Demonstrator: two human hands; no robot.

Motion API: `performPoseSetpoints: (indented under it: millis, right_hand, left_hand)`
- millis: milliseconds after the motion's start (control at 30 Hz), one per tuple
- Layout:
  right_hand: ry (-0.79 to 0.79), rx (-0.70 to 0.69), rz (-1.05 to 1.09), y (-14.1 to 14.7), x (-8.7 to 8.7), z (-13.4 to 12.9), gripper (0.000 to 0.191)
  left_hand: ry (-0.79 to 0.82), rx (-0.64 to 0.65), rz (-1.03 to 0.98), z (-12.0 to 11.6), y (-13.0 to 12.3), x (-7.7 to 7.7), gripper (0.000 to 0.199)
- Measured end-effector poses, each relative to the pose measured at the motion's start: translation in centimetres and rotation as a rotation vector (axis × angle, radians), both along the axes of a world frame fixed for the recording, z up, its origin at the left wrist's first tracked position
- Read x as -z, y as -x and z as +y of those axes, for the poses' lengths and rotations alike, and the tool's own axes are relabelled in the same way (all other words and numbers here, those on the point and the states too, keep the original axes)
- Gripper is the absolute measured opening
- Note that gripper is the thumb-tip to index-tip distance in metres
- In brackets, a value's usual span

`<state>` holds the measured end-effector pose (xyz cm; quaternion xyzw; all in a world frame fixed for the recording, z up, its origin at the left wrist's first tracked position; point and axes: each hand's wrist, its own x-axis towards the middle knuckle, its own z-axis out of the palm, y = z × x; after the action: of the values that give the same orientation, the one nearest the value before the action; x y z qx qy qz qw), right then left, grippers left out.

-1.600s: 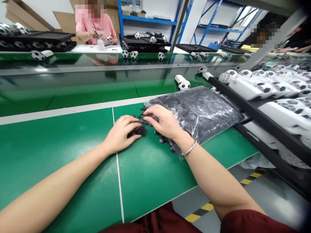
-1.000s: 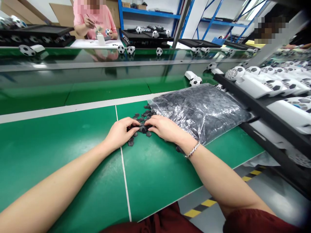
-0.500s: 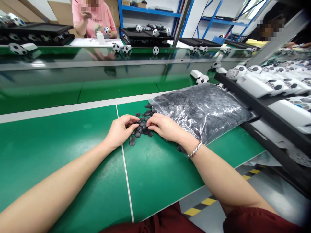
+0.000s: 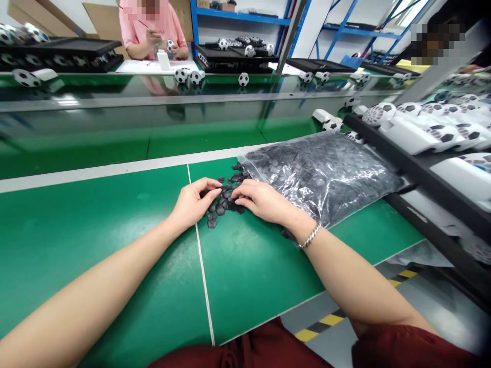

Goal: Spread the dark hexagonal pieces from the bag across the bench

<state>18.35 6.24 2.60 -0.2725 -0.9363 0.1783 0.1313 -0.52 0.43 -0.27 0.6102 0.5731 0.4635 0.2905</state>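
Small black flat pieces (image 4: 220, 208) lie in a loose pile on the green table (image 4: 153, 276), by the mouth of a clear plastic bag (image 4: 326, 168) full of such pieces. My left hand (image 4: 195, 203) is at the left side of the pile, thumb and fingertips pinched together; whatever is between them is too small to make out. On the right side of the pile, my right hand (image 4: 263, 202) has its fingers curled and bent together over the pieces, their tips partly hidden among them. A few pieces show beneath my right wrist.
Black trays (image 4: 402, 158) of white parts with football-patterned balls stand at the right. Beyond the table, a green conveyor (image 4: 95, 135) carries more balls. Across it sits a person in pink (image 4: 132, 30); another person (image 4: 437, 43) is at the upper right.
The view has shifted slightly. Both hands stay at the pile with nearly the same finger poses. The person in pink has lowered a hand towards the ball.
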Motion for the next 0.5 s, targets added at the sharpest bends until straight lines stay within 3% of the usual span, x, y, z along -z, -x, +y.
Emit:
performPoseSetpoints:
  millis: [500]
  right_hand:
    - [0.02,-0.024,-0.007,0.06,-0.07,-0.03,0.007]
  left_hand:
    - [0.031,0.012,-0.077,0.23,0.36,0.14,0.024]
